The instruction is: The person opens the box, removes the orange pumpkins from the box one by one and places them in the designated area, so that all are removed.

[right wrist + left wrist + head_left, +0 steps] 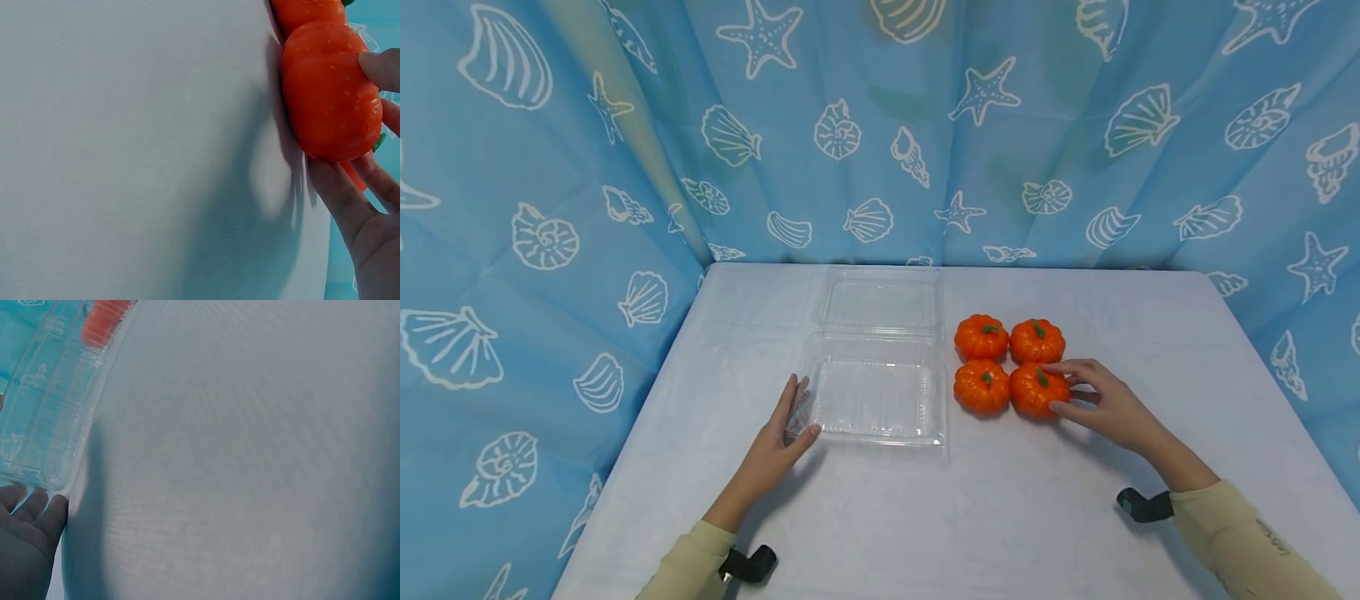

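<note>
A clear plastic clamshell box [872,400] lies open on the table, its lid [880,300] folded back toward the curtain. My left hand [775,446] rests at the box's near left corner with fingers extended along the left side and thumb at the front edge. In the left wrist view, the fingertips [57,506] meet the box rim. To the right of the box, several small orange toy pumpkins with green stems sit in a block. My right hand [1108,404] holds the near right pumpkin [1033,393] between thumb and fingers; the right wrist view shows this pumpkin [328,94] large.
Close beside the held pumpkin are the near left pumpkin [982,387], the far left pumpkin [981,337] and the far right pumpkin [1037,341]. A white cloth covers the table [940,517]. Blue shell-print curtains [865,92] hang behind and to both sides.
</note>
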{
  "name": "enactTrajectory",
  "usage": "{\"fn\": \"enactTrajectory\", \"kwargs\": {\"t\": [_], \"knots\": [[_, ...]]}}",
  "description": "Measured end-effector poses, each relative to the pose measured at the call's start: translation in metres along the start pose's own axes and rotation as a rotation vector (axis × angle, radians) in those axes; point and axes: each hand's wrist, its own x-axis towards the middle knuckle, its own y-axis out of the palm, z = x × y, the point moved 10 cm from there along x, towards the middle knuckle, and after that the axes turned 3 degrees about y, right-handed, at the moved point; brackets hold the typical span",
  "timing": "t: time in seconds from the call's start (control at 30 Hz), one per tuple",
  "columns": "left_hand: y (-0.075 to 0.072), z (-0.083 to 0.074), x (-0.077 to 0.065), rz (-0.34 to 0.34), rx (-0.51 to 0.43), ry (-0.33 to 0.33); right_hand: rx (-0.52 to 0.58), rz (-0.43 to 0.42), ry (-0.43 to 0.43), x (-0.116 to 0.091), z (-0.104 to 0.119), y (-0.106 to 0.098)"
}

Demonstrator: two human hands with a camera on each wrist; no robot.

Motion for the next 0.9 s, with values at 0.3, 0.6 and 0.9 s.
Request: {"fn": "enactTrajectory", "kwargs": {"t": [0.3, 0.6, 0.9], "knots": [[-0.001, -0.003, -0.002, 0.007, -0.019, 0.022, -0.036, -0.005, 0.034, 0.001, -0.002, -0.001], [0.000, -0.005, -0.002, 0.009, -0.042, 0.028, -0.048, -0.014, 0.024, -0.001, -0.003, -0.003], [-0.007, -0.007, -0.002, -0.007, -0.121, 0.025, -0.046, -0.042, 0.013, 0.001, 0.001, -0.014]]}}
